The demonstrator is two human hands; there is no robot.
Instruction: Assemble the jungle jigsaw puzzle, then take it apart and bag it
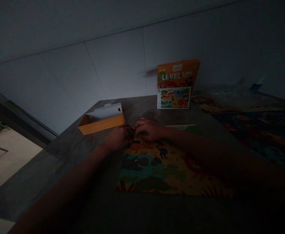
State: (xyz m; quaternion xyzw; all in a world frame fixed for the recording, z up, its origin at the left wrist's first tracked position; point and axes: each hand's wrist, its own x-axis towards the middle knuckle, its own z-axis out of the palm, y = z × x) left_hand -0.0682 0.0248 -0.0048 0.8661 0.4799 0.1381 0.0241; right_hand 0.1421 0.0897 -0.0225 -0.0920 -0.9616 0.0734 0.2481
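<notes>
A jigsaw puzzle (154,175) with animals, a pond and orange ground lies on the grey table, largely assembled. At its far left corner my two hands meet. My left hand (120,137) is closed, its fingertips pinching at the puzzle's edge. Bent over the same spot, my right hand (150,129) has its fingers curled around a small dark-green puzzle piece (143,133). Dim light and the fingers hide most of that piece. My right forearm covers part of the puzzle's right side.
An open orange box (103,124) rests at the far left of the table. Against the wall stands an orange "LEVEL UP!" box (178,76), with a picture card (173,98) before it. More dark puzzle pictures (261,130) lie at right, near clear plastic wrapping (222,92).
</notes>
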